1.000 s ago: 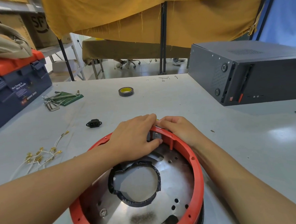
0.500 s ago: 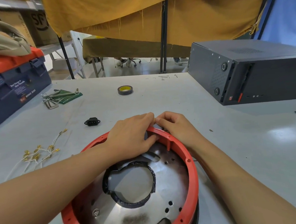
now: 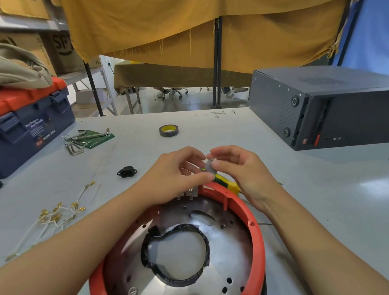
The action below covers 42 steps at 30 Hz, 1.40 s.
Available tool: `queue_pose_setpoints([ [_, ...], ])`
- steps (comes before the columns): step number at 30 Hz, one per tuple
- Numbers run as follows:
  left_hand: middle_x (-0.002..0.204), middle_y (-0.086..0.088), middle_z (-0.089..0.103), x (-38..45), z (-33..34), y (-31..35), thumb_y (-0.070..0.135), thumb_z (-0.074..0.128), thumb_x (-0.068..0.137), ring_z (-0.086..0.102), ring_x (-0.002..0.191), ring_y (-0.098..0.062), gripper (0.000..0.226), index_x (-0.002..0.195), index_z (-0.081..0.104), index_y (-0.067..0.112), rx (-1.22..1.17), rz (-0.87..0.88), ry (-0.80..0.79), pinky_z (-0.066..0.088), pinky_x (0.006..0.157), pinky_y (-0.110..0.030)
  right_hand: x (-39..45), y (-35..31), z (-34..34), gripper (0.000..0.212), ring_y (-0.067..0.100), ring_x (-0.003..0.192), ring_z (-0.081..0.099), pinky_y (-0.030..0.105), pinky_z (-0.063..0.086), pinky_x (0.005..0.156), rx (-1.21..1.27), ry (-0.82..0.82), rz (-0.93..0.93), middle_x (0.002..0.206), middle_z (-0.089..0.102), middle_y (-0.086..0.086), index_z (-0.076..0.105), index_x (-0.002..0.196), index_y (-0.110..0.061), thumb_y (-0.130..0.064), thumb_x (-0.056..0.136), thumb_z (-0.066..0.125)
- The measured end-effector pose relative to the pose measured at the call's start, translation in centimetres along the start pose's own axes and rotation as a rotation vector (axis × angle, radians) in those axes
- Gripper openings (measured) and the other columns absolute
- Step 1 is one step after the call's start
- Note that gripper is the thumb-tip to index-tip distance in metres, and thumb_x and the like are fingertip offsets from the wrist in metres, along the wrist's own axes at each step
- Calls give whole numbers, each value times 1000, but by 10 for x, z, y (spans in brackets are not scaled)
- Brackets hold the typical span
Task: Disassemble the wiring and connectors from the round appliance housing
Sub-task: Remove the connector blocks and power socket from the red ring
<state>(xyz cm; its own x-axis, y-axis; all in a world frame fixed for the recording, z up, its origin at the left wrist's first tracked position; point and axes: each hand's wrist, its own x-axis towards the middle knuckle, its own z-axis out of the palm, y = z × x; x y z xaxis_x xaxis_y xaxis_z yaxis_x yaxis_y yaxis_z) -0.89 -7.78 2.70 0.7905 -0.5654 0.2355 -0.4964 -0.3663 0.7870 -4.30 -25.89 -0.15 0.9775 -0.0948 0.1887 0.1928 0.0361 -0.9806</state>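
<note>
The round housing (image 3: pixel 256 244) has a red plastic rim and a shiny metal plate with a large hole ringed in black tape. Just above its far rim, my left hand (image 3: pixel 174 174) and my right hand (image 3: pixel 241 171) together pinch a small grey connector (image 3: pixel 208 166). A green and yellow wire (image 3: pixel 226 183) runs from it down over the rim. Metal terminal tabs (image 3: pixel 189 192) show inside the rim under my left hand. A black socket (image 3: pixel 126 172) and a bundle of white wires with brass terminals (image 3: pixel 55 214) lie on the table to the left.
A blue and red toolbox (image 3: pixel 24 127) stands at far left, with hex keys on a green board (image 3: pixel 89 138) beside it. A roll of black tape (image 3: pixel 169 130) lies further back. A dark computer case (image 3: pixel 328 105) occupies the right side of the grey table (image 3: pixel 330 195).
Both hands have lifted off the housing's far rim, bringing the grey connector up with its green and yellow wire. The terminal tabs under my left hand are now uncovered.
</note>
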Motion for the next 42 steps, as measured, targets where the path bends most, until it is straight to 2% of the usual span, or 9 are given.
queue_pose_setpoints([
  [4, 101, -5, 69, 3, -7, 1, 11, 75, 77, 68, 91, -20, 33, 108, 63, 13, -170, -27, 29, 55, 86, -32, -1, -2, 7, 23, 7, 100, 66, 15, 51, 77, -36, -32, -87, 107, 71, -5, 72, 100, -18, -7, 80, 73],
  [9, 101, 7, 66, 1, -11, 1, 14, 76, 76, 69, 82, -15, 39, 109, 60, 28, -116, 24, 28, 56, 81, -38, -3, -4, 8, 25, 10, 96, 68, 18, 53, 75, -64, -74, -121, 110, 68, -11, 72, 101, -25, -11, 81, 73],
  [12, 103, 8, 62, 2, -17, 3, 9, 72, 80, 70, 74, -18, 42, 112, 60, 33, -88, 55, 62, 56, 74, -32, -3, -4, 8, 32, 8, 101, 65, 19, 53, 79, -134, -105, -103, 107, 67, -14, 67, 111, -35, -26, 80, 71],
  [18, 114, -1, 64, -1, -58, -15, -1, 67, 81, 71, 84, -22, 39, 111, 62, 23, -207, -73, 105, 49, 73, -20, -3, 1, 11, 29, 8, 103, 64, 18, 49, 88, -226, -234, 17, 108, 71, -4, 66, 112, -22, -11, 85, 68],
  [21, 113, 8, 65, -6, -78, -33, 9, 70, 82, 70, 90, -20, 32, 105, 63, 31, -197, -152, 160, 47, 88, -39, -4, 2, 11, 25, 8, 100, 67, 14, 50, 81, -182, -265, 93, 106, 72, -1, 68, 109, -17, -7, 85, 67],
  [29, 97, 13, 60, 10, -92, -70, 8, 66, 83, 61, 62, -6, 24, 97, 59, 25, 291, -170, 54, 42, 51, -13, -2, 0, 10, 20, 9, 94, 69, 12, 49, 74, -193, -256, 141, 102, 73, -3, 71, 103, -15, -7, 86, 66],
  [33, 80, 15, 61, 17, -75, -89, 10, 67, 83, 63, 69, -9, 22, 95, 56, 24, 350, -127, 89, 44, 61, -17, -2, 0, 9, 20, 9, 93, 69, 11, 49, 73, -193, -251, 144, 102, 74, -2, 71, 103, -14, -6, 86, 66],
  [37, 109, 4, 62, 19, -73, -107, 11, 61, 87, 58, 92, -17, 25, 108, 62, 24, 579, -75, -30, 44, 84, -29, -2, -1, 10, 20, 9, 93, 69, 11, 49, 73, -194, -249, 148, 101, 74, -2, 71, 103, -13, -4, 85, 65],
  [42, 122, 11, 62, 25, -79, -114, 8, 51, 91, 50, 104, -19, 40, 124, 59, 29, 845, -50, -80, 36, 91, -32, -2, -1, 10, 20, 9, 92, 69, 10, 49, 72, -185, -248, 152, 101, 74, -2, 71, 102, -11, -3, 85, 65],
])
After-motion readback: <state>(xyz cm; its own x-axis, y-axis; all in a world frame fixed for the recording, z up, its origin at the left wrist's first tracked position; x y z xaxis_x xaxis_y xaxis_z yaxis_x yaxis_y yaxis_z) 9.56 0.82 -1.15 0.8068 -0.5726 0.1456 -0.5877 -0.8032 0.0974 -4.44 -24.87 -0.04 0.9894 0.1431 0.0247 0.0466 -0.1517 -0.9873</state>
